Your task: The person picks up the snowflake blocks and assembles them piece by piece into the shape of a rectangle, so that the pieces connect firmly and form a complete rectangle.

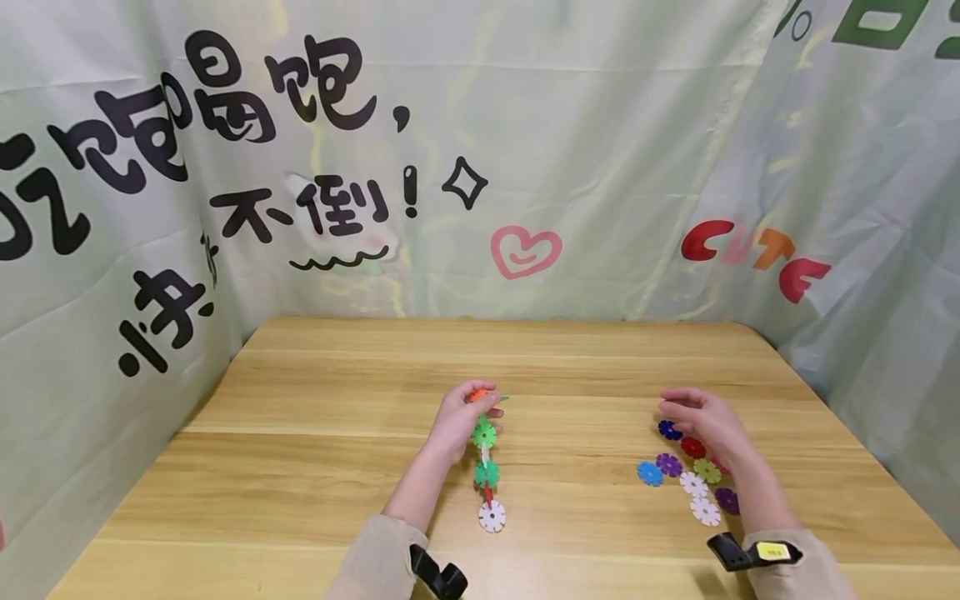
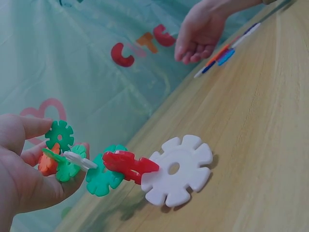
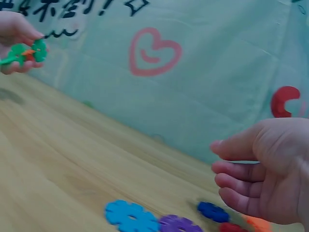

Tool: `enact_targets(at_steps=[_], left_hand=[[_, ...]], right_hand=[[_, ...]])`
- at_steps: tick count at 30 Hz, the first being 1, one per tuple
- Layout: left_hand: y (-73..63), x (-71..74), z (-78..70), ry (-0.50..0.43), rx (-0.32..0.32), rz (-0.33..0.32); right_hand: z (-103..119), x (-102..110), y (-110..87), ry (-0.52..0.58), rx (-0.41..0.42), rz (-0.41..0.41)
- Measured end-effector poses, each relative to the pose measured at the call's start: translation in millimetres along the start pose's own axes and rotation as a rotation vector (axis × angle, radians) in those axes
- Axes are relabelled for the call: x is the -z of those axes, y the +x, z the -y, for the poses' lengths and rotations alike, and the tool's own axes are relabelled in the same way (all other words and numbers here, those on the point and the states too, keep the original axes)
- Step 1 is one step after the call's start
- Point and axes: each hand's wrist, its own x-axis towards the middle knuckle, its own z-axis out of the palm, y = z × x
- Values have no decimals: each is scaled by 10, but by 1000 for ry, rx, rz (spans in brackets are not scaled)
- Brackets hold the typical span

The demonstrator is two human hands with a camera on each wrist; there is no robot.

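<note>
- Left hand (image 1: 459, 421), lower middle of the head view: thumb and fingers grasping the far end of a chain of discs (image 1: 487, 474), notched plastic pieces slotted together.
- Chain trails from the hand toward the frame's lower edge. At the held end, a green disc (image 2: 60, 134) and an orange disc (image 2: 48, 164); further along come green, white, green and red pieces.
- Near end: a white disc (image 1: 492, 517), face turned up toward the head camera. Cannot tell whether it touches the surface (image 1: 585, 375).
- Right hand (image 1: 712, 423), lower right of the frame: released, nothing held, fingers loosely bent, thumb apart from them. Raised over a scatter of loose discs.
- Among the loose ones: dark blue disc (image 1: 670, 430) just by the fingers, red disc (image 1: 693, 447), light blue disc (image 1: 650, 474) leftmost, olive disc (image 1: 707, 471); purple and white ones too. Some partly hidden by hand and wrist.
- Pale printed cloth (image 1: 600, 125) fills the upper frame: black lettering, pink heart (image 1: 527, 252) near centre.
</note>
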Motion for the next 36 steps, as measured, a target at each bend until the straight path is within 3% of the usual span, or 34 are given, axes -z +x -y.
enact_targets(at_steps=[10,15,23,30,36], left_hand=[[-8,-11,-9,-11,-1,12],[-17,-15,-13,-12,-6,22],[-12,-13,-9,-10,3,28],[-8,1,14,7,-3,30],[-29,-4,-17,-6,-4,44]], right_hand=[[-107,140,-39,-254,-37,13],[-115,120,-33,-348,15,23],[-106,52,-17,-416,31,23],[-105,36,-12,-388,30,32],[-84,45,-35,-391,-17,6]])
